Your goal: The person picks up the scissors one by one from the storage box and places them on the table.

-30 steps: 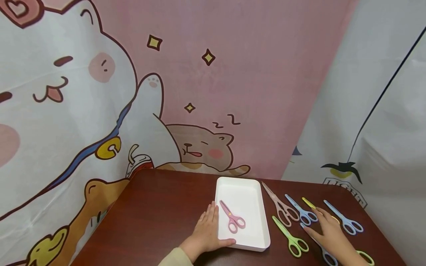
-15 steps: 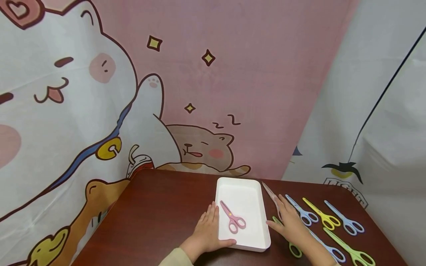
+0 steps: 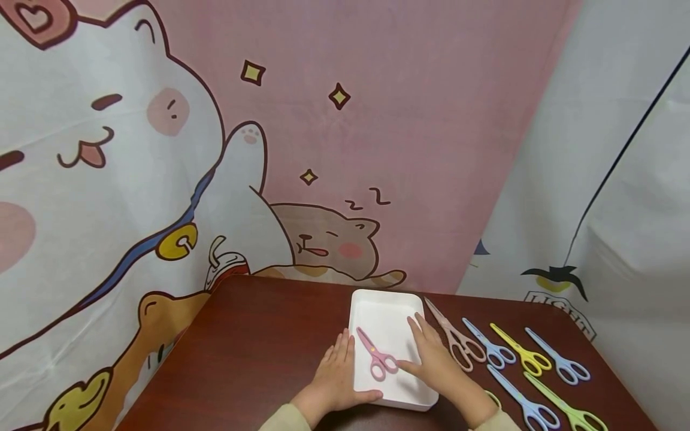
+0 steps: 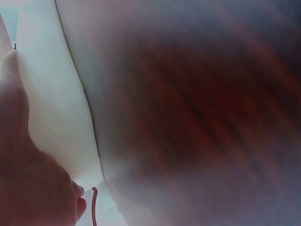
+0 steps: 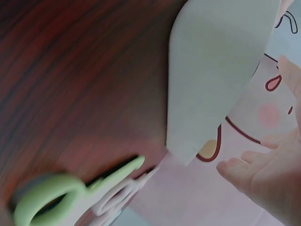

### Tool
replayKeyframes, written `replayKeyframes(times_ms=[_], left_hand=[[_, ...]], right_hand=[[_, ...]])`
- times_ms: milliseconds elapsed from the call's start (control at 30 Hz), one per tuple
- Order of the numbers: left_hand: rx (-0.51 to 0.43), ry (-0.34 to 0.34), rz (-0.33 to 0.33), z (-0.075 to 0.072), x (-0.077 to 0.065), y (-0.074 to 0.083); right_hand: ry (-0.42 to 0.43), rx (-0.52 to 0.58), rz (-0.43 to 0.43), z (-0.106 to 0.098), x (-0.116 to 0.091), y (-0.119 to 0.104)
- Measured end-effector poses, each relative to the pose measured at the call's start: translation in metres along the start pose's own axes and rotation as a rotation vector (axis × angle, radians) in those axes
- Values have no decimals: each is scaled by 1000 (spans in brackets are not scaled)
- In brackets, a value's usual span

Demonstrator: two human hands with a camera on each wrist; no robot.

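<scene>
A white rectangular tray [image 3: 386, 309] lies on the dark wooden table with a pair of pink scissors [image 3: 369, 347] inside. My left hand [image 3: 334, 376] rests against the tray's left wall, fingers straight and thumb at the near rim. In the left wrist view the tray's pale outer wall [image 4: 63, 122] shows beside that hand. My right hand [image 3: 435, 361] is over the tray's right side with fingers spread, its thumb tip close to the pink scissors' handle. The right wrist view shows the fingers extended with nothing held, beyond the tray's outer wall [image 5: 214, 75].
Right of the tray lie large pale pink scissors [image 3: 455, 335], blue scissors [image 3: 487, 344], yellow scissors [image 3: 520, 349], more blue scissors [image 3: 557, 356] and green scissors [image 3: 563, 407]. Another green pair [image 5: 51, 195] is mostly hidden by my right arm in the head view. A cartoon backdrop [image 3: 431, 149] hangs behind.
My right hand has moved left from among the scissors on the right to over the tray's right side. The left hand and the pink scissors have stayed in place.
</scene>
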State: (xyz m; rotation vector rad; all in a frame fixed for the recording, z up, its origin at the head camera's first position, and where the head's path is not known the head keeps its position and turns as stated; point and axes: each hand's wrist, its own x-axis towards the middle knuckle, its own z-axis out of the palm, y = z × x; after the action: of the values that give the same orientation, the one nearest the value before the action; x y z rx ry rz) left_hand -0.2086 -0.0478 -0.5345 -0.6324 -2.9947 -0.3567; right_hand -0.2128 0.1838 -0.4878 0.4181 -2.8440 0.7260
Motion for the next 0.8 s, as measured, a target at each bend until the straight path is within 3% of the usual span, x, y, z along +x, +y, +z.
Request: replayKeyframes(times_ms=[333, 800], left_hand=[[-2, -43, 4, -14, -4, 5], [3, -32, 15, -16, -5, 5]], right_hand=[[-21, 21, -25, 17, 7, -16], [-97, 60, -40, 28, 14, -29]])
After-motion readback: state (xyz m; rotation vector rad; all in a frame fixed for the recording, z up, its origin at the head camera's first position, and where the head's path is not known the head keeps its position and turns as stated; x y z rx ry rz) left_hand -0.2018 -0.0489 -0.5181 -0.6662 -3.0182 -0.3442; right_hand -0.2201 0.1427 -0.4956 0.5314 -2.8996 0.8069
